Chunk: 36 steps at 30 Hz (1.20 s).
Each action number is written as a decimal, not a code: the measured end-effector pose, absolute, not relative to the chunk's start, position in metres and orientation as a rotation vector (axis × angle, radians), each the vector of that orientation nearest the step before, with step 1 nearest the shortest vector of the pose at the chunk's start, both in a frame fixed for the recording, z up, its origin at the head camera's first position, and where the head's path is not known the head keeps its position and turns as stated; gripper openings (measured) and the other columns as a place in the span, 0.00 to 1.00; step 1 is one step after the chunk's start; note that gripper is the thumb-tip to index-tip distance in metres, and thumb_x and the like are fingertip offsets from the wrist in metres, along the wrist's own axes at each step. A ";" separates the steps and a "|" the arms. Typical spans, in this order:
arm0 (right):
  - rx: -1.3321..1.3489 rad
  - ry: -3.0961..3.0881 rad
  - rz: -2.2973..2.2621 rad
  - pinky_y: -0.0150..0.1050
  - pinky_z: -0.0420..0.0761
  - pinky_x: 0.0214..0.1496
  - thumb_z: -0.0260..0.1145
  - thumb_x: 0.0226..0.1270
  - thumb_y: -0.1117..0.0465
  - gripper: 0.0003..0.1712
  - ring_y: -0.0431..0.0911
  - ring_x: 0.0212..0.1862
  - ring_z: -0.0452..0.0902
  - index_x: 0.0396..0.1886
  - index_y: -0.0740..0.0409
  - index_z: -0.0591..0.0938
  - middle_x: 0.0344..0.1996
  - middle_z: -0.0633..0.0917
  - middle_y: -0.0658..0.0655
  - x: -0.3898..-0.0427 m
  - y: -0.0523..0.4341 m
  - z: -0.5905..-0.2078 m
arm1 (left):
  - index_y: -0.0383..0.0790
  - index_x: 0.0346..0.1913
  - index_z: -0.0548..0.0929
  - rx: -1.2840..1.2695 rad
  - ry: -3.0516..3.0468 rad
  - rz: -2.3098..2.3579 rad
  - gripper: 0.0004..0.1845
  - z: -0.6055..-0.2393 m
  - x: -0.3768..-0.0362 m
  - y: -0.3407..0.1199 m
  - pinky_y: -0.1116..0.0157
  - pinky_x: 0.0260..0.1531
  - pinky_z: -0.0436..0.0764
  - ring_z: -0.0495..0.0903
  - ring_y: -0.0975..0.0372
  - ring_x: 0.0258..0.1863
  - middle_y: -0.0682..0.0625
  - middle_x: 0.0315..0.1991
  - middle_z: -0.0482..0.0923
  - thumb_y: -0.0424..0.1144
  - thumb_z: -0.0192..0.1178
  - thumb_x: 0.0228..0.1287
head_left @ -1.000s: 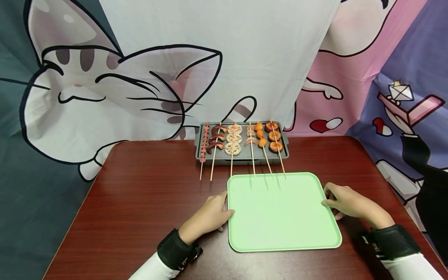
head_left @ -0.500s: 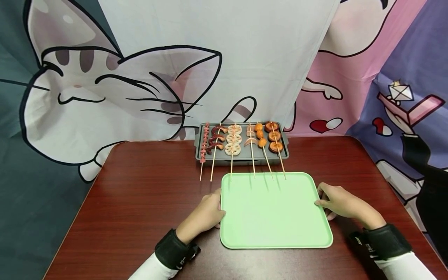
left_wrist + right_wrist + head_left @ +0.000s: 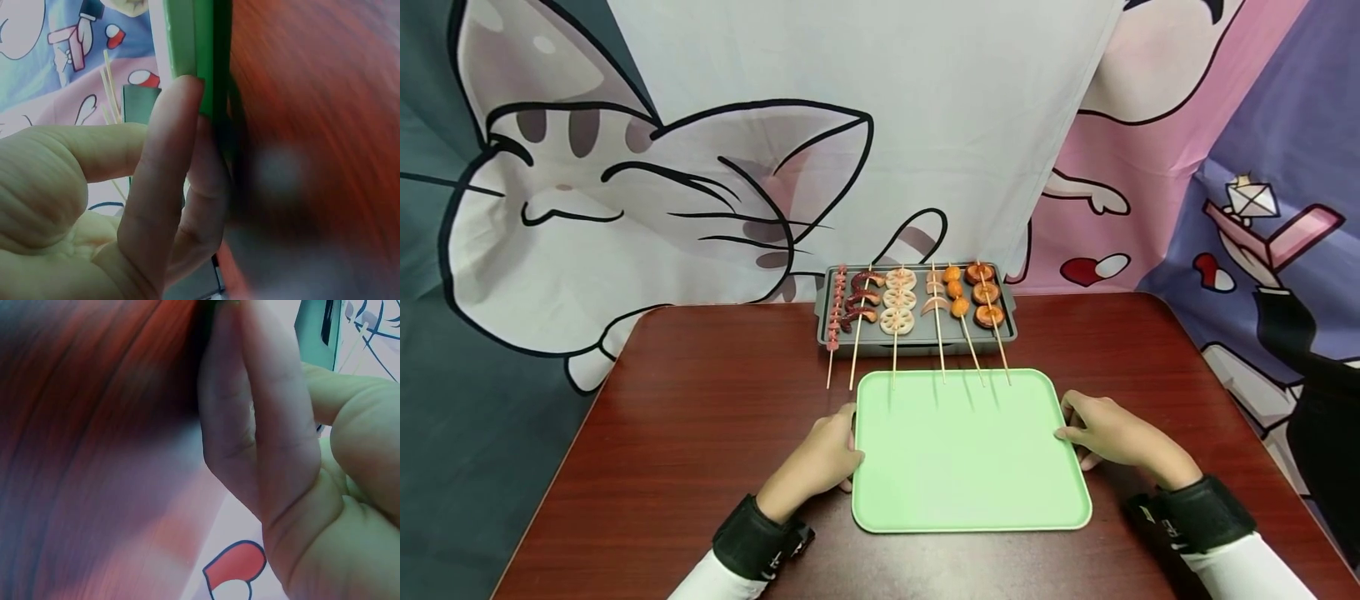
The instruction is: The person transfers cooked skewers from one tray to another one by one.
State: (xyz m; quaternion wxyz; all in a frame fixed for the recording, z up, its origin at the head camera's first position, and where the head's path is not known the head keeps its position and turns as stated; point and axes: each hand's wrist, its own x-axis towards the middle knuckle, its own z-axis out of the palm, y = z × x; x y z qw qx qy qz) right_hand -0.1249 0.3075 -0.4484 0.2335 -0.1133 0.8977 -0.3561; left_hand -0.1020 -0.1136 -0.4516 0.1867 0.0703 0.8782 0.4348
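In the head view, a light green tray (image 3: 970, 454) lies flat on the near middle of the dark red surface (image 3: 700, 400). The left hand (image 3: 820, 458) holds the tray's left edge, with the thumb on top of the rim and the fingers curled down at the side. The right hand (image 3: 1108, 433) holds the right edge the same way, thumb on the rim. Both wrists wear black bands over white sleeves. Just past the far edge of the green tray sits a grey grill tray (image 3: 916, 333) with six skewers of food (image 3: 898, 300) lying side by side on it. Their thin sticks point toward the person, and some stick tips reach over the far rim of the green tray. A cloth with a big cartoon cat hangs behind the surface. In the left wrist view, the left hand's fingers (image 3: 159, 187) press against the green rim (image 3: 197, 56), with one finger on the top side and others tucked under it, so this grip is closed on the tray. The surface looks blurry here. In the right wrist view, the right hand's fingers (image 3: 250, 419) lie close together and reach up to a tiny bit of green at the top edge; most of the tray is out of sight there.
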 end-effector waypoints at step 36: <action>-0.327 2.480 -0.961 0.37 0.86 0.22 0.68 0.73 0.65 0.11 0.44 0.19 0.83 0.42 0.64 0.73 0.25 0.79 0.57 -0.135 0.266 -0.451 | 0.27 0.69 0.66 0.085 2.583 1.111 0.26 -0.451 -0.109 -0.148 0.64 0.11 0.81 0.78 0.57 0.10 0.45 0.23 0.74 0.25 0.53 0.69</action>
